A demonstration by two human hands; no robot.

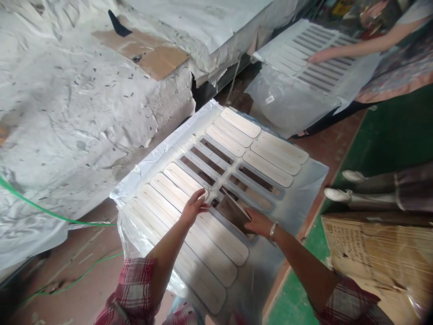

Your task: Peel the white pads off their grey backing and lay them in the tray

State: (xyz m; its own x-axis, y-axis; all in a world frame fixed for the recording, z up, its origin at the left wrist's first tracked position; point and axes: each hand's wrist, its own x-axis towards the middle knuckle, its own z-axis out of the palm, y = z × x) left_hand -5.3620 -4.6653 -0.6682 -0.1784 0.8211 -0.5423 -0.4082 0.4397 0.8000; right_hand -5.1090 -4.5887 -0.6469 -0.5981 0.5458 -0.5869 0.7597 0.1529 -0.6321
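Observation:
A slotted rack [233, 169] covered in whitish plastic lies before me, with long white round-ended panels [211, 234] resting side by side on it. My right hand [259, 222] grips the edge of one such panel [233, 211], which is tipped up on its side over a slot with its brownish-grey face showing. My left hand [194, 207] is over the near end of a neighbouring white panel [184, 180], fingers stretched out and apart; whether they touch it I cannot tell. Several bare slots [206, 160] show in the rack's middle, and more white panels [275, 153] lie at its far end.
Beyond, a co-worker's hand [321, 56] reaches over a second slotted rack [284, 52]. A large surface under crumpled white sheeting [77, 90] runs along the left. A cardboard box [375, 257] and another person's white shoes [338, 195] are at right. A green hose [50, 211] crosses the left side.

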